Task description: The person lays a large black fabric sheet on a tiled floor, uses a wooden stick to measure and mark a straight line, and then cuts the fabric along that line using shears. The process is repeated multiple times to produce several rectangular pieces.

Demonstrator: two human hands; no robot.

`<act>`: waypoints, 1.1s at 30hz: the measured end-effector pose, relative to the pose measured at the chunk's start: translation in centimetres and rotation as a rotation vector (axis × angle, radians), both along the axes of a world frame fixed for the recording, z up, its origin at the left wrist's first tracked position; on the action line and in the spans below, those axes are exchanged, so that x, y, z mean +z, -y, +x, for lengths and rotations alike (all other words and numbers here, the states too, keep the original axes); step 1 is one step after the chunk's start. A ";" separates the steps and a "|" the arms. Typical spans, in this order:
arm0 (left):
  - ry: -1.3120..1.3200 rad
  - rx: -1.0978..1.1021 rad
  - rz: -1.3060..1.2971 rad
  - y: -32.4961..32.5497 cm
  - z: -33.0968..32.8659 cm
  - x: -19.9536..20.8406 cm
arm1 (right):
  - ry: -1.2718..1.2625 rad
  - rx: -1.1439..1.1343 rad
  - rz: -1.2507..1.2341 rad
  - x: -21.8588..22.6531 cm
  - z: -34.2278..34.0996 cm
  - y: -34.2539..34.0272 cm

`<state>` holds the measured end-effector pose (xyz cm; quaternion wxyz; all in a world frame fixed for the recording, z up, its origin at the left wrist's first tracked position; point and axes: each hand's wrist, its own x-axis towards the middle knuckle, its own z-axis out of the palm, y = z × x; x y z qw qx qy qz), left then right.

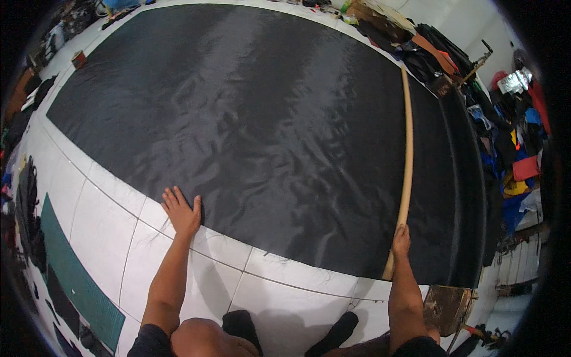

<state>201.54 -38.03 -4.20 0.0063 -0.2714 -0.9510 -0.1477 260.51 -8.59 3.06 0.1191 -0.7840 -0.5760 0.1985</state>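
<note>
A large sheet of black fabric point(238, 119) lies spread over the white tiled floor, with shallow wrinkles across its middle. My left hand point(182, 212) rests flat at the fabric's near edge, fingers spread, partly on the tile. On the right, my right hand point(401, 239) is closed around the near part of a long pale wooden strip point(408, 149). The strip lies across the fabric from the near edge to the far edge. Right of it, the fabric runs to a thicker fold or roll point(467, 196).
A wooden block point(443, 309) stands by the near right corner. Heaped coloured cloth and bags point(523, 160) line the right side. A green cutting mat point(77, 279) lies at the lower left. A small box point(78, 59) sits at the far left corner. My feet are on the tiles.
</note>
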 end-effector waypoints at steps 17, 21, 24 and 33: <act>-0.038 0.019 0.225 1.2 -0.2 -0.3 | 0.200 1.289 0.231 -2.3 -40.1 10.9; -0.063 0.151 0.577 4.2 -3.1 -1.2 | 0.178 1.580 0.206 -2.0 -43.0 16.5; -0.159 0.351 0.659 8.7 -9.0 -1.4 | 0.135 1.701 0.159 -1.5 -44.0 19.7; -0.119 0.840 0.041 10.7 -19.6 -2.5 | 0.155 1.567 -0.061 2.4 -49.2 18.7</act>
